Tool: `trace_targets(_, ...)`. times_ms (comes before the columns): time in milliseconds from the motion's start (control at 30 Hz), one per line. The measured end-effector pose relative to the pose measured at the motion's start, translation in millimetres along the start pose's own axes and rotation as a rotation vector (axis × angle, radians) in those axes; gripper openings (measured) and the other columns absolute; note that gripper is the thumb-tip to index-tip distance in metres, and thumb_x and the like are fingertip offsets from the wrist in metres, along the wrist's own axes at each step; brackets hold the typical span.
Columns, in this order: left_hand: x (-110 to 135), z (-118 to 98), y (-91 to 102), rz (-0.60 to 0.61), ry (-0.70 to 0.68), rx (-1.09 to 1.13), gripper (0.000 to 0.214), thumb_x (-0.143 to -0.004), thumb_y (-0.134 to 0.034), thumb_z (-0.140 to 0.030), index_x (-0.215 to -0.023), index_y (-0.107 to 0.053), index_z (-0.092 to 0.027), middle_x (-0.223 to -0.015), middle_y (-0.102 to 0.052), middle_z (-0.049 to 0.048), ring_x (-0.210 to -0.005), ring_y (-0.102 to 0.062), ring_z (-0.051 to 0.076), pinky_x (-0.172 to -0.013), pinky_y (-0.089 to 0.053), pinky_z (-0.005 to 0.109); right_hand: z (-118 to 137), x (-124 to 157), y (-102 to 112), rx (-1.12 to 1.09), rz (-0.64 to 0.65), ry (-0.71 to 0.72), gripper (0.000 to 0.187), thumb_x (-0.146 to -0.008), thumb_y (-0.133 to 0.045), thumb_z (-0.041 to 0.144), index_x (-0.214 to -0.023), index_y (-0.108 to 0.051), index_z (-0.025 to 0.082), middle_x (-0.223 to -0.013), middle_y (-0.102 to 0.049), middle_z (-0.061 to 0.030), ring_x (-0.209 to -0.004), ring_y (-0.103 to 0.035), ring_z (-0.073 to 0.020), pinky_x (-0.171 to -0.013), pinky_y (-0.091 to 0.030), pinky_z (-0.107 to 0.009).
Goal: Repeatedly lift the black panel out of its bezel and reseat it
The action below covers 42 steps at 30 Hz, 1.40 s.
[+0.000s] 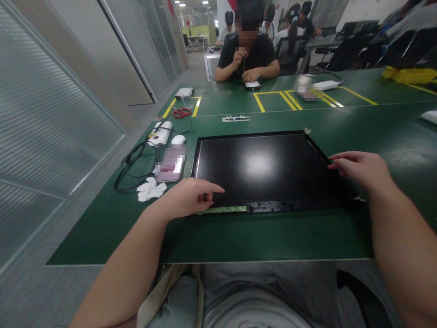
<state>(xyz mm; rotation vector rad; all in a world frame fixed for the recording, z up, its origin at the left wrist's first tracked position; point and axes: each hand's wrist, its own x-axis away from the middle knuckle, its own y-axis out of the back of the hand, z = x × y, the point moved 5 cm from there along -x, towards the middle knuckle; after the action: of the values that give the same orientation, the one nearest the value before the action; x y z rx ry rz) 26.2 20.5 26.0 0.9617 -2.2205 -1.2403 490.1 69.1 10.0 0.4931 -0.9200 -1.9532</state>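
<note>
Head view: one glossy black rectangular panel (273,175) flat on smooth green table (273,239), one thin circuit strip (227,209) at near edge. Left hand (187,195): grip spread, near-left corner. Right hand (365,169): right edge; pinching or not, cannot tell. One crumpled tissue (150,189).

Workroom, office type. I log: green worktable (307,241), yellow tape markings (197,106), partition with blinds (51,114), black chairs (348,54), monitors (358,28) on rear desk (319,43), people (262,61) seated.
</note>
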Motion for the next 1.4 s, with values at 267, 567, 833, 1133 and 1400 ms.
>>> trace_targets(267,-0.3,-4.1,2.0,0.007,0.002,-0.017,0.043,-0.083,-0.065,-0.015,-0.123,-0.079,-0.021,-0.085,-0.078,0.0009,-0.064,-0.067,0.013,-0.064,-0.05,0.022,4.5,3.8,2.1,0.004,0.007,-0.026,0.028,-0.074,-0.063,0.028,-0.093,-0.083,0.023,-0.078,-0.079,-0.0025,-0.061,-0.062,-0.0168,-0.081,-0.055,-0.036)
trace_targets(567,0.6,0.2,4.5,-0.089,0.024,0.021,0.033,-0.09,-0.064,-0.025,-0.12,-0.079,-0.02,-0.086,-0.077,0.0015,-0.064,-0.066,0.014,-0.064,-0.05,0.024,-1.3,-0.6,-0.3,0.014,-0.004,-0.005,0.031,-0.073,-0.062,0.03,-0.095,-0.083,0.022,-0.081,-0.08,-0.0052,-0.061,-0.062,-0.017,-0.075,-0.055,-0.035)
trace_targets(833,8.2,20.6,26.9,-0.497,0.318,-0.197,0.031,-0.094,-0.059,-0.027,-0.115,-0.079,-0.017,-0.102,-0.079,0.0091,-0.08,-0.07,0.021,-0.082,-0.057,0.034,4.1,6.5,1.4,0.017,-0.001,-0.046,0.03,-0.079,-0.063,0.024,-0.1,-0.084,0.02,-0.083,-0.08,-0.0047,-0.063,-0.06,-0.0152,-0.079,-0.052,-0.034)
trace_targets(1133,3.5,32.1,17.3,-0.332,0.467,-0.306,0.04,-0.093,-0.057,-0.02,-0.127,-0.076,-0.013,-0.126,-0.077,0.0152,-0.111,-0.072,0.032,-0.106,-0.055,0.047,1.7,1.7,-0.5,0.089,0.013,0.023,0.033,-0.085,-0.061,0.025,-0.107,-0.083,0.019,-0.087,-0.081,-0.0068,-0.068,-0.064,-0.0169,-0.08,-0.049,-0.034)
trace_targets(1400,-1.1,36.0,10.0,-0.252,0.374,-0.379,0.043,-0.094,-0.052,-0.016,-0.129,-0.076,-0.012,-0.132,-0.076,0.0166,-0.124,-0.069,0.035,-0.113,-0.051,0.049,93.2,104.1,11.7,-0.096,0.179,0.805,0.026,-0.092,-0.065,0.035,-0.107,-0.082,0.022,-0.095,-0.083,-0.0064,-0.081,-0.074,-0.0186,-0.077,-0.058,-0.031)
